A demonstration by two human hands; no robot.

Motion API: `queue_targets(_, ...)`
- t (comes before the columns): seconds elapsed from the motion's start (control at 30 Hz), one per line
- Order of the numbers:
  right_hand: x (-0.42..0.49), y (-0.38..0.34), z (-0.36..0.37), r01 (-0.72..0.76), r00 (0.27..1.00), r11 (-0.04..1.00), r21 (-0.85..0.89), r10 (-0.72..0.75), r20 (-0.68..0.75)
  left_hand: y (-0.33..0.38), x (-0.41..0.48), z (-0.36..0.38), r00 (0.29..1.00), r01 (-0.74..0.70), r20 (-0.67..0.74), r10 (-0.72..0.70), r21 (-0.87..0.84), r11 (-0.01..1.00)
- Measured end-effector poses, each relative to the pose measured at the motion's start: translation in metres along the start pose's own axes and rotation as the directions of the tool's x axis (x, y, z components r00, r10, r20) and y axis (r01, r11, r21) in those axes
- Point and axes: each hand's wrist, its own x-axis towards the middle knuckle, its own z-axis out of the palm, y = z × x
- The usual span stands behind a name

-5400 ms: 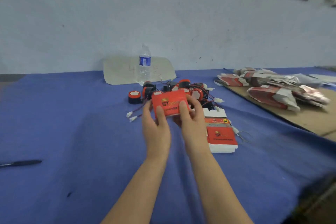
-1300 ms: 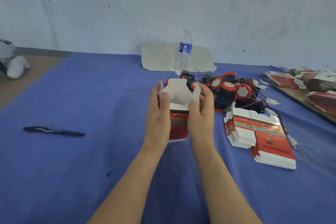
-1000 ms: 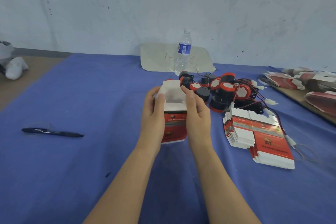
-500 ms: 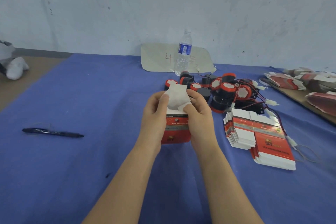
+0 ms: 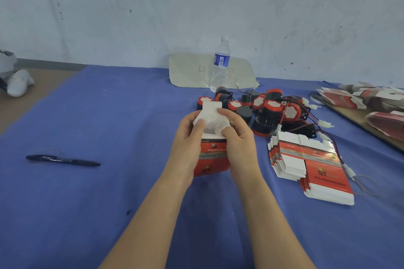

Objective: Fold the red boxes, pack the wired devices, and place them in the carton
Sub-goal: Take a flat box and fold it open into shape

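A red box [image 5: 213, 157] with white end flaps stands upright at the table's middle, held between both hands. My left hand [image 5: 185, 144] grips its left side, thumb pressing a white flap. My right hand [image 5: 238, 140] grips the right side, thumb and fingers on the folded flaps. Behind and to the right lies a heap of wired devices [image 5: 269, 109], black and red cylinders with red-black leads. A stack of flat red boxes [image 5: 310, 164] lies to the right. No carton is in view.
A blue cloth [image 5: 109, 192] covers the table. A black pen [image 5: 63, 160] lies at the left. A water bottle [image 5: 219, 65] stands at the back before a pale card. More flattened packs [image 5: 371, 98] sit on a cardboard sheet at far right.
The flat box has been opened into a tube and stood up. Over the last second both hands have pushed its white top flaps inward and downward.
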Motion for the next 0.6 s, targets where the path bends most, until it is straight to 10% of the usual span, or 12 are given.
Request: queue_targets(0.6, -0.001, -0.008, -0.013, -0.158, 0.951, 0.983, -0.088, 0.176, 0.254, -0.001, -0.005, 0.003, 0.978, -0.186, -0.084, 0.19, 0.059, 0.981)
